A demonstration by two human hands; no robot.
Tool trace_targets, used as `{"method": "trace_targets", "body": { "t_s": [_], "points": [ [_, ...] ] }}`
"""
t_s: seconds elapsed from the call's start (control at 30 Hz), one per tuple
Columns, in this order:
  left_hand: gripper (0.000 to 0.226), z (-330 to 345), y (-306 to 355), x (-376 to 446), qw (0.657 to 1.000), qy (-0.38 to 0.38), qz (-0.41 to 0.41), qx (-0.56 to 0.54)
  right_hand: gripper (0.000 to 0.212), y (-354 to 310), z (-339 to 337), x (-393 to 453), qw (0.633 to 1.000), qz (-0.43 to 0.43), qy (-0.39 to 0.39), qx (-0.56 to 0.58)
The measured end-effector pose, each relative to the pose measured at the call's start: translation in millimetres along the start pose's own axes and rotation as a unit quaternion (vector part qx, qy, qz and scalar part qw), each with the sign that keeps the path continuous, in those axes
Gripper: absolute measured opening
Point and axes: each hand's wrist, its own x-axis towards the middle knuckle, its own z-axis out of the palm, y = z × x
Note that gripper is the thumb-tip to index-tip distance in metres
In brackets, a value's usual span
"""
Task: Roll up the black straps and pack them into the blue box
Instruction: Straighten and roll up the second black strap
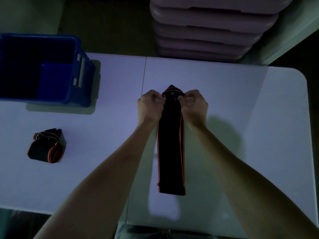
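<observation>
both fingers (159, 99) curled on strap (170, 144)

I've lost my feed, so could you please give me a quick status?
Both hands, left and right, pinching far end of flat strap. Rolled strap waiting. Box open. Nothing in the way.

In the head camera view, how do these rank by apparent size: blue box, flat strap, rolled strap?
1. blue box
2. flat strap, long but narrow
3. rolled strap

This holds only for the picture; true sizes are unsure.
</observation>
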Motion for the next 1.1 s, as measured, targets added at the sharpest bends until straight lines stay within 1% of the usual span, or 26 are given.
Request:
{"method": "trace_targets", "body": {
  "t_s": [0.03, 0.13, 0.2, 0.27, 0.33, 0.4, 0.5, 0.57, 0.7, 0.83, 0.87, 0.93, 1.0, 1.1],
  "points": [
    [0.002, 1, 1, 0, 1.0, -0.002, 0.006, -0.008, 0.011, 0, 1, 1, 1.0, -0.001, -0.003, 0.003],
    [0.004, 3, 2, 4, 1.0, 0.004, 0.029, -0.009, 0.001, 2, 2, 8, 1.0, 0.001, -0.007, 0.005],
    [0.004, 4, 3, 8, 0.999, 0.011, 0.045, 0.004, 0.002, 0, 1, 13, 1.0, -0.003, 0.0, 0.014],
    [0.005, 5, 4, 13, 0.998, 0.017, 0.063, 0.01, 0.005, -3, 1, 17, 1.0, -0.024, -0.001, 0.013],
    [0.007, 7, 6, 16, 0.998, 0.017, 0.066, 0.005, 0.006, -3, 3, 19, 0.999, -0.033, -0.008, 0.001],
    [0.01, 9, 6, 19, 0.998, 0.009, 0.06, 0.004, 0.01, -1, 5, 22, 1.0, -0.016, -0.007, 0.0],
    [0.008, 12, 7, 21, 0.998, 0.005, 0.064, 0.003, 0.014, -1, 5, 27, 0.998, 0.037, -0.006, 0.04],
    [0.008, 13, 10, 22, 0.998, 0.009, 0.068, 0.003, 0.015, -3, 6, 29, 0.997, 0.045, -0.011, 0.054],
    [0.014, 14, 12, 24, 0.998, 0.003, 0.051, -0.023, 0.018, -6, 6, 29, 0.998, 0.033, -0.008, 0.051],
    [0.037, 9, 5, 9, 0.999, 0.026, 0.011, -0.033, 0.021, 2, -2, 18, 0.999, 0.029, 0.009, 0.042],
    [0.037, 7, -1, 1, 0.999, 0.032, 0.004, -0.026, 0.018, 8, -6, 12, 0.999, 0.02, 0.0, 0.025],
    [0.029, 4, -15, -17, 0.999, 0.035, -0.014, -0.005, 0.015, 22, -16, -4, 0.999, -0.002, -0.041, -0.007],
    [0.023, 1, -27, -36, 0.999, 0.037, -0.028, 0.0, 0.02, 31, -25, -21, 0.996, -0.016, -0.082, -0.034],
    [0.019, 0, -33, -56, 0.998, 0.048, -0.041, 0.011, 0.025, 32, -32, -39, 0.99, 0.009, -0.125, -0.062]
  ]
}}
